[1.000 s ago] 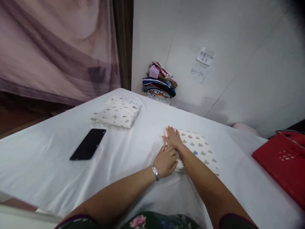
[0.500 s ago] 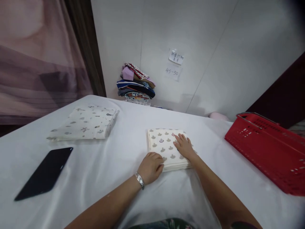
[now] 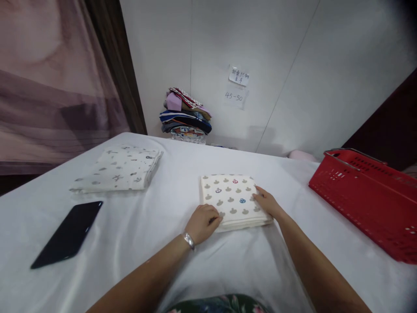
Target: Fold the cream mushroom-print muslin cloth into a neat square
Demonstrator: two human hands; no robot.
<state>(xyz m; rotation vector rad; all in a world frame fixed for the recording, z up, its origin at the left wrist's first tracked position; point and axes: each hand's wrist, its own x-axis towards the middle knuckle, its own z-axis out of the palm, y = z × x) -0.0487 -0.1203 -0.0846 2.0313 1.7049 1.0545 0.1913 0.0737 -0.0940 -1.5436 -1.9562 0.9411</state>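
A folded cream cloth [image 3: 232,201] with grey mushroom shapes and a few coloured ones lies squared on the white-covered table in front of me. At its near left corner is my left hand [image 3: 202,222], fingers curled closed on the edge; a silver bracelet circles that wrist. My right hand [image 3: 267,203] takes the cloth's right edge, thumb and forefinger showing on top, while its other fingers are mostly hidden. Farther left rests a second folded white cloth [image 3: 119,169] with grey leaf-like and star-like prints, touched by neither hand.
A black tablet-like slab [image 3: 68,234] lies at the left on the white table cover [image 3: 176,174]. The red plastic basket [image 3: 368,200] stands at the right. Beyond the table are a stack of folded fabrics [image 3: 185,115] and a wall with two paper notes [image 3: 235,96].
My right hand has slid from the top of the mushroom-print cloth to its right edge, uncovering more of the print. My left hand stays at the near left corner.
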